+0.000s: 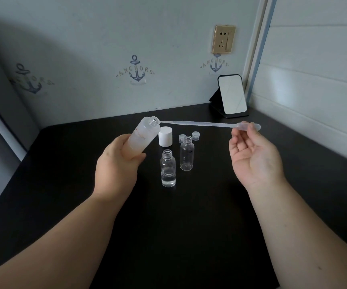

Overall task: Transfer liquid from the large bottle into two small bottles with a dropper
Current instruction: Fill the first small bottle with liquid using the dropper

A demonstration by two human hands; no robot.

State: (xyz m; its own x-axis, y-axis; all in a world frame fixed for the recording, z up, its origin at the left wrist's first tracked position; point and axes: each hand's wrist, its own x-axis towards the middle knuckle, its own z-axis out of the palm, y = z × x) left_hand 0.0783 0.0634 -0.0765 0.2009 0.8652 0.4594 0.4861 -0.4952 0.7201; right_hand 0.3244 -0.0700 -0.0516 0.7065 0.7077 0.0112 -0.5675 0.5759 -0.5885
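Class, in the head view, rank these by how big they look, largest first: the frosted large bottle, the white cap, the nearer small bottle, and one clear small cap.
1. frosted large bottle
2. nearer small bottle, though it stands closer to the camera
3. white cap
4. clear small cap

The word "ANCHORS" stands on the wall [106, 38], arched across a navy anchor emblem [136, 69] — up beyond the left hand's fingers [131, 157]. A second emblem [215, 64] reads the same, above the right hand's fingertips [234, 135] and under the socket. A third [30, 80], far left of the fingers, is partly faded. The large bottle [143, 136] carries faint red print just above the gripping fingers — too blurred to read.
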